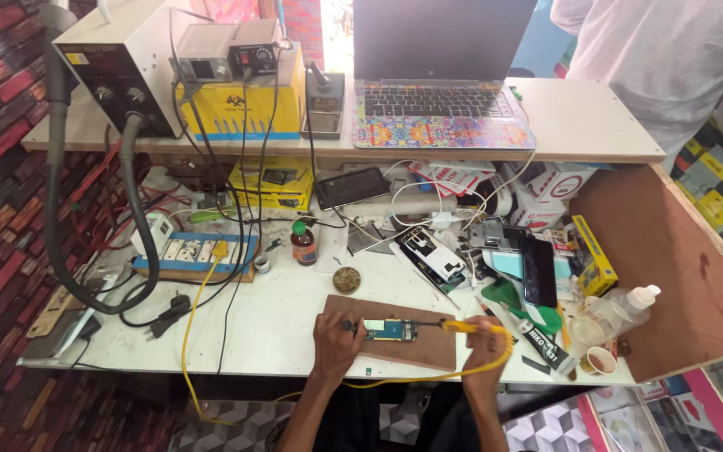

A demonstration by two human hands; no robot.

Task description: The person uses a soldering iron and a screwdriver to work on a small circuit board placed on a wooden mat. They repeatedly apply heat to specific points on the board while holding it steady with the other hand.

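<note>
Both hands are working at the wooden board (395, 343) on the tabletop (278, 326): my left hand (335, 339) is pinning the small circuit board (390, 331), my right hand (485, 345) is clamping the yellow soldering iron (462, 327). Its tip seems to be touching the circuit board's right edge; slipping could be scorching it, and the yellow cord (428, 377) is dragging.

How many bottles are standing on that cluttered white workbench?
2: a small brown bottle with a green cap left of centre, and a clear plastic bottle with a white nozzle at the right edge. Clutter may hide others.
</note>
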